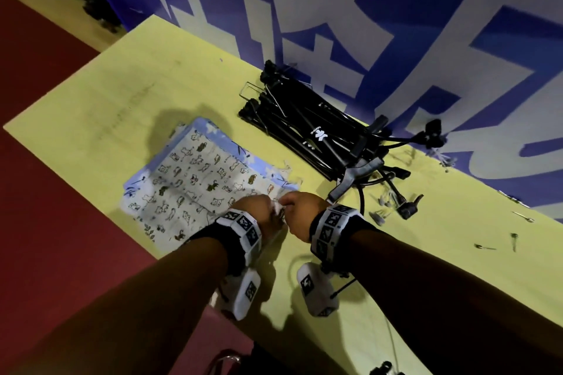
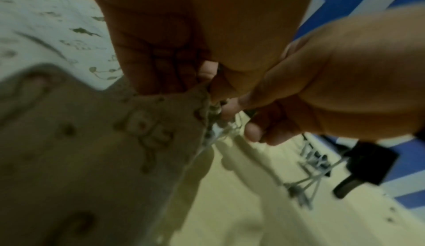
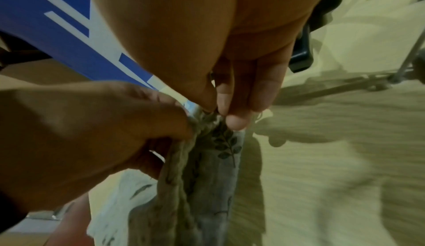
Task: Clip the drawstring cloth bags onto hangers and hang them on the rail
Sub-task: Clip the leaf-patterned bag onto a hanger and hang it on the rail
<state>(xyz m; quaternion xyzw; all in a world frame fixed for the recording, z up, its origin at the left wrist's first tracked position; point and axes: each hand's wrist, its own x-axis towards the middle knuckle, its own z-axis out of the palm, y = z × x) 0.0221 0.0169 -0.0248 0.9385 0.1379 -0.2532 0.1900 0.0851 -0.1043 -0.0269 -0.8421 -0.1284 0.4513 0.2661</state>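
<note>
A stack of cloth bags (image 1: 195,173) lies on the yellow table (image 1: 122,85); the top one is white with a small animal print, and a blue one shows beneath it. Both hands meet at the stack's near right corner. My left hand (image 1: 268,207) pinches the gathered edge of a printed bag (image 2: 92,141) and lifts that corner off the table. My right hand (image 1: 286,202) pinches the same bunched edge (image 3: 207,159) from the other side, fingertips (image 3: 236,122) against the cloth. A pile of black hangers (image 1: 320,131) lies behind the hands, untouched. No rail is in view.
Several small loose clips (image 1: 380,216) and pieces lie scattered on the table right of the hands. A blue and white banner wall (image 1: 365,9) runs along the table's far edge. Red floor (image 1: 45,222) lies to the left, past the table edge.
</note>
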